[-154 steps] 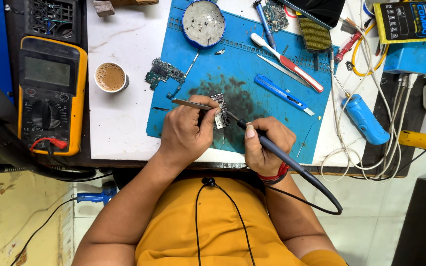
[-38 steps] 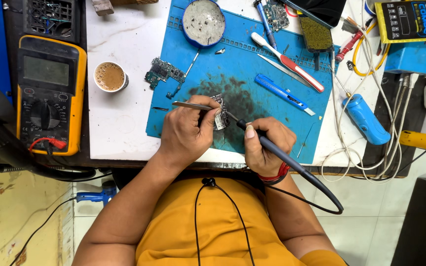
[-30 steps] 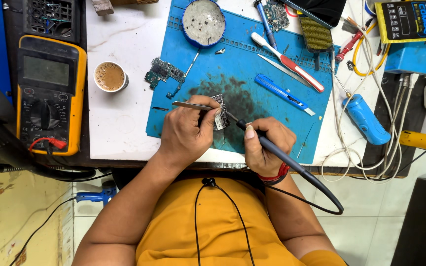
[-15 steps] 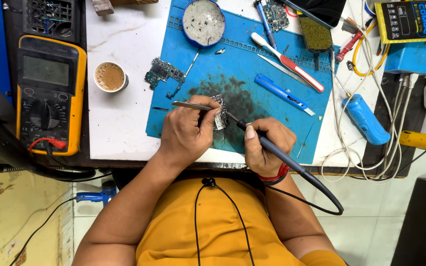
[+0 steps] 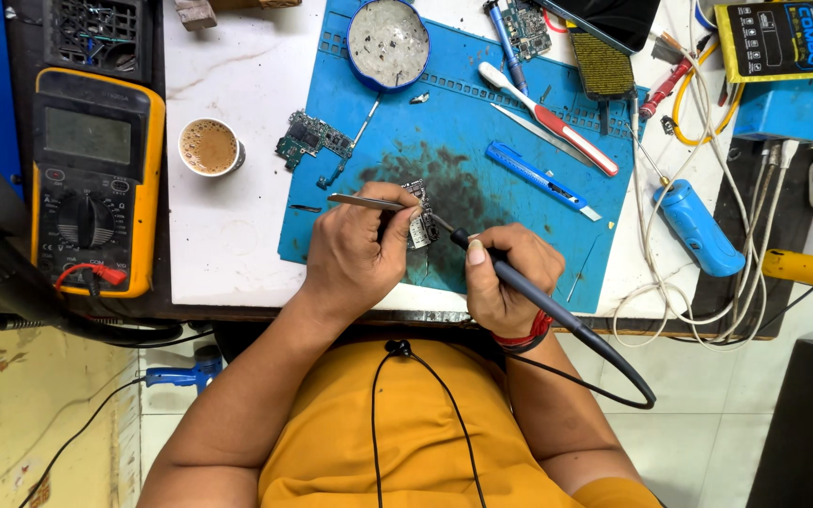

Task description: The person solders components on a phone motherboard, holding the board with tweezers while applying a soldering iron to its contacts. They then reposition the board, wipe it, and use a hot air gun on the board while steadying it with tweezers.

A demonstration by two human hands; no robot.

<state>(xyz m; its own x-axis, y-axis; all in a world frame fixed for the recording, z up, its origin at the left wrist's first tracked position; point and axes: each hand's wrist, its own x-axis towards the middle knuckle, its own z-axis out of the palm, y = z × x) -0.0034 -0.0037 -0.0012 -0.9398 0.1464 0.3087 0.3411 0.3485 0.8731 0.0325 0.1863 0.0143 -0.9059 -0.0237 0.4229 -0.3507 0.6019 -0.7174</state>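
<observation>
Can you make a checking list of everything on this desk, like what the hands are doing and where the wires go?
Surface: blue mat on a white table, dark stains mid-mat.
Job's things: small circuit board under the tools; tweezers; soldering iron.
Clutter: yellow meter, cup of tea, round tin, spare board, blue cutter, toothbrush.
Hands: left hand holds tweezers; right hand grips the iron.
Cables: white wires bundled right; iron's black cord loops off the edge.
Surroundings: tiled floor.
</observation>
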